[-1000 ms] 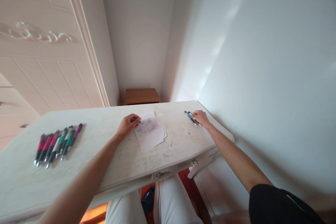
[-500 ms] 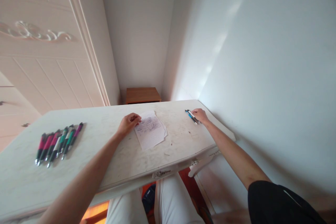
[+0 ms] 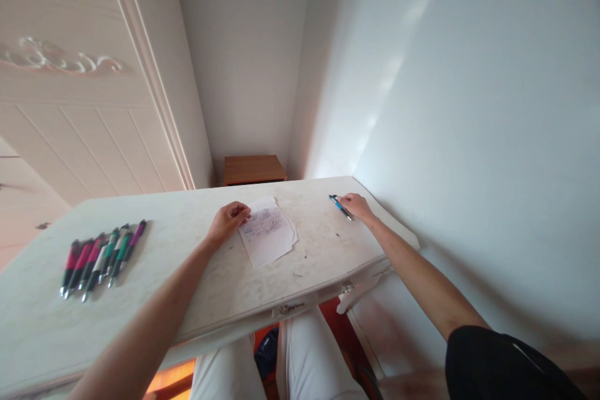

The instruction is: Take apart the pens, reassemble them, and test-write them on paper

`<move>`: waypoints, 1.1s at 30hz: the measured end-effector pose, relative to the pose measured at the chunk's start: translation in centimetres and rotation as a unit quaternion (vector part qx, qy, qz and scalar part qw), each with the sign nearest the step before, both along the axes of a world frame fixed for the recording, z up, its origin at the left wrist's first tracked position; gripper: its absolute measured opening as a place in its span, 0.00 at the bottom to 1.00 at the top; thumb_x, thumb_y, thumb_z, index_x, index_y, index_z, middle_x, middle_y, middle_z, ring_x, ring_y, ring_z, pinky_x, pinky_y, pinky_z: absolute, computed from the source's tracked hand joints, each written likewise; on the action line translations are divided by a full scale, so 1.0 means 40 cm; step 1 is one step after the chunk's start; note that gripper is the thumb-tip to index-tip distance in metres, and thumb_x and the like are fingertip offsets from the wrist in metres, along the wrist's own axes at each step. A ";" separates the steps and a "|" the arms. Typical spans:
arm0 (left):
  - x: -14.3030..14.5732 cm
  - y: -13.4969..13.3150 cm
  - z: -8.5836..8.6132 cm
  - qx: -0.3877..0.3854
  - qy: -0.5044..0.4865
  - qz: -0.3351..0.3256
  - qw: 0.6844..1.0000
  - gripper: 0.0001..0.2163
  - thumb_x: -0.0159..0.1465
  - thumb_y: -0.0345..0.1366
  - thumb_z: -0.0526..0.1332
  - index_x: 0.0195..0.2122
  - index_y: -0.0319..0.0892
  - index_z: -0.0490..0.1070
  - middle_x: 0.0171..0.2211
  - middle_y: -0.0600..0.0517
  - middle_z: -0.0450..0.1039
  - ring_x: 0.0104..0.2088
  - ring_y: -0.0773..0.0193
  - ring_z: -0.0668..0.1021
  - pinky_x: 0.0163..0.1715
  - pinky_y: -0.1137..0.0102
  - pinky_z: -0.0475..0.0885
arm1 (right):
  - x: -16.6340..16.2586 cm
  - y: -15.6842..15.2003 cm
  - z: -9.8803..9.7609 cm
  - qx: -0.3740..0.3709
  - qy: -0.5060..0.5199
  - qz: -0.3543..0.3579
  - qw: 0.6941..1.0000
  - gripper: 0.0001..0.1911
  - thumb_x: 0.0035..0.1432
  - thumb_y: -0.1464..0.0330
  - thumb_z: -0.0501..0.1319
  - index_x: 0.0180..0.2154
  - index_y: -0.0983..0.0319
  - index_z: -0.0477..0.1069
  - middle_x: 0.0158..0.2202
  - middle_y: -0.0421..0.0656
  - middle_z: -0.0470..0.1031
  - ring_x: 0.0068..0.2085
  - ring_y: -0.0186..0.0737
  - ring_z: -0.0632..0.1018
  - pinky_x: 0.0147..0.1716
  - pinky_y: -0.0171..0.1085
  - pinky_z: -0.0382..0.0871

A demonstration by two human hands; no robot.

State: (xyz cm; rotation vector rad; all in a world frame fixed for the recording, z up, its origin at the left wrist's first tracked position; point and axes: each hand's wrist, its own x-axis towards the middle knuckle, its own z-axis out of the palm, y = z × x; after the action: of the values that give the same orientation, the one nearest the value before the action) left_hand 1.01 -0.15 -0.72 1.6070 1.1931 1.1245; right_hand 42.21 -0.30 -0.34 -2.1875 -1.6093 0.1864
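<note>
Several handwritten sheets of paper (image 3: 269,240) lie stacked on the white table. My left hand (image 3: 230,219) rests at their upper left edge, fingers curled and closed, thumb and fingertips pinching the paper's edge. On the right side of the table lies a blue pen (image 3: 340,207) with a black tip end. My right hand (image 3: 356,205) is closed beside it, fingers on a second, whitish pen that they mostly cover. At the left, several pens (image 3: 100,259) in pink, green, white and purple with dark grips lie side by side in a row, apart from both hands.
The white table (image 3: 187,287) has a worn top and a front drawer edge. A wall (image 3: 469,137) borders it at the right, and a white cabinet (image 3: 84,150) stands at the left. Behind the table is a small wooden stand (image 3: 255,168). My legs are beneath the table.
My right hand has shifted slightly left over the whitish pen, covering more of it. My left hand stays at the paper. The view has turned a little.
</note>
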 end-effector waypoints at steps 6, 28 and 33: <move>-0.001 0.003 -0.002 -0.008 -0.003 0.003 1.000 0.19 0.48 0.53 0.66 0.28 0.40 0.71 0.26 0.48 0.77 0.27 0.63 0.76 0.29 0.70 0.72 | -0.011 0.004 -0.006 -0.015 -0.004 0.008 1.000 0.18 0.51 0.60 0.64 0.42 0.62 0.76 0.42 0.48 0.80 0.42 0.41 0.79 0.34 0.31 0.63; -0.005 0.006 -0.007 -0.006 0.008 0.000 1.000 0.19 0.49 0.53 0.65 0.29 0.40 0.71 0.27 0.48 0.77 0.27 0.62 0.77 0.30 0.69 0.72 | -0.028 -0.011 -0.004 -0.006 -0.045 0.005 0.999 0.09 0.54 0.68 0.61 0.36 0.62 0.78 0.36 0.46 0.80 0.40 0.39 0.78 0.34 0.29 0.62; -0.006 0.011 -0.013 -0.005 0.006 0.001 1.000 0.20 0.48 0.54 0.66 0.29 0.40 0.71 0.27 0.48 0.77 0.27 0.62 0.77 0.29 0.69 0.72 | -0.028 -0.013 -0.003 -0.008 -0.063 0.011 0.998 0.10 0.56 0.65 0.60 0.34 0.63 0.77 0.36 0.47 0.80 0.39 0.39 0.77 0.32 0.30 0.60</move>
State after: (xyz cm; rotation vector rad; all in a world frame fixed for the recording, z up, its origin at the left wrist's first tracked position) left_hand 0.77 0.27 -1.24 1.6073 1.2066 1.1105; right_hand 41.09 -0.82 -0.48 -2.2335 -1.7053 0.0678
